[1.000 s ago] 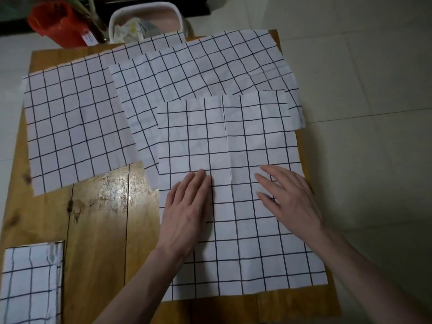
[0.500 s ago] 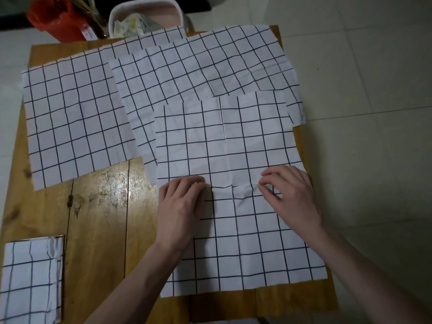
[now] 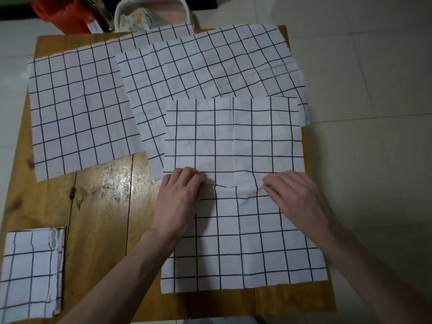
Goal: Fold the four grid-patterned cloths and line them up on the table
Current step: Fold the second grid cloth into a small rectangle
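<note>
A white cloth with a black grid (image 3: 243, 141) lies spread at the near right of the wooden table (image 3: 102, 206). My left hand (image 3: 180, 199) and my right hand (image 3: 297, 197) both pinch its fabric along its middle, and small creases bunch up between them. Two more grid cloths lie flat behind it: one at the far left (image 3: 79, 113), one at the far middle (image 3: 210, 66), partly under the near cloth. A folded grid cloth (image 3: 30, 274) sits at the table's near left corner.
Beyond the table's far edge stand a red bucket (image 3: 63, 12) and a white tub (image 3: 152, 10) with crumpled paper inside. A pale tiled floor (image 3: 364, 113) runs along the right. The near cloth's right side overhangs the table edge.
Both hands lay flat with fingers spread on the near cloth; their fingers have curled in and now pinch the fabric, which puckers between them.
</note>
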The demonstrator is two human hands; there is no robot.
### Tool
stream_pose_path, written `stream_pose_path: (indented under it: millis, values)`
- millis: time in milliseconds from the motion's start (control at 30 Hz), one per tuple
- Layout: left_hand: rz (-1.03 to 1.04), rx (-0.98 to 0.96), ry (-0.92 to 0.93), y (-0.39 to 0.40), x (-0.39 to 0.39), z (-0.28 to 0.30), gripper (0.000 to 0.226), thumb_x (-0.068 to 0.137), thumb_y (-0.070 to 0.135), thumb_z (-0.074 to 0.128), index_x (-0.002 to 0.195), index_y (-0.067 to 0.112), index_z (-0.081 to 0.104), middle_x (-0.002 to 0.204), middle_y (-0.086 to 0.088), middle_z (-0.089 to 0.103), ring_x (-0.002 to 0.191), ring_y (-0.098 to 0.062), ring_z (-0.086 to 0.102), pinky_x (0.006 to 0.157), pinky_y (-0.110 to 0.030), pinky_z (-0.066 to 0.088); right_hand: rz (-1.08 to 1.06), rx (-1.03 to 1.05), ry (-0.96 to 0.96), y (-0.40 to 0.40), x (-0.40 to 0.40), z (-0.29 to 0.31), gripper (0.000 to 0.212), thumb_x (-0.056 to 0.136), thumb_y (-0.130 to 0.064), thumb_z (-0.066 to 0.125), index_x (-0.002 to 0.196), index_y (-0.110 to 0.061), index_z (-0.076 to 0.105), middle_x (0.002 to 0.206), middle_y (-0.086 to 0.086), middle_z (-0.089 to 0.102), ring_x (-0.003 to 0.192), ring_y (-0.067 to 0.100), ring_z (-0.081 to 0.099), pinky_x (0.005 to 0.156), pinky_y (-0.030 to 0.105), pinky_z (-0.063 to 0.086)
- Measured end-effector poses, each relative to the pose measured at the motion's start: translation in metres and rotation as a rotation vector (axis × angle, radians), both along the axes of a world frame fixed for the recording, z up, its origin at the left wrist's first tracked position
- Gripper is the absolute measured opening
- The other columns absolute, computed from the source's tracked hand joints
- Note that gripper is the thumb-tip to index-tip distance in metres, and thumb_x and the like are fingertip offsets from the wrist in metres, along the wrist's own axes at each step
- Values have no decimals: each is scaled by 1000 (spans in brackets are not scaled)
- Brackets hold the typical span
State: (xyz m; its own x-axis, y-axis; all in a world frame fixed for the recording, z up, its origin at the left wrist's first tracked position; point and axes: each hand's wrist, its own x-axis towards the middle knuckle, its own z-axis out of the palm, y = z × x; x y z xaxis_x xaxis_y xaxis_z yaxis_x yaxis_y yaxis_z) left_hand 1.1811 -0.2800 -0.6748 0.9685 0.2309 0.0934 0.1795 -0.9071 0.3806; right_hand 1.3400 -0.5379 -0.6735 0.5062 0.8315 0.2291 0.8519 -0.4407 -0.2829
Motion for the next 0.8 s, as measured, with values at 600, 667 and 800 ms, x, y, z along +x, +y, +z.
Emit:
stream_pose_path:
  millis: [600,667,800]
  values:
    - [-58,-2,-71,17,-5,94,19,108,25,50,111,16,67,96,1,74,87,-22,66,81,-43,52,-24,-25,103,0,4,89,25,80,-9,86,102,-15,75,93,-2,66,82,17,63,73,26,41]
    - [-76,-22,-60,20,-5,121,19,107,27,50,112,18,66,97,2,76,85,-20,69,80,-41,55,-34,-36,136,-1,6,120,25,77,-10,89,95,-16,72,93,-4,63,83,13,58,71,24,42]
    - [-104,-31,-64,32,-2,181,23,105,28,55,123,20,68,105,3,79,87,-12,73,80,-32,58,-96,-36,206,7,13,198,29,71,-7,89,87,-16,66,92,-5,57,82,5,49,69,8,31]
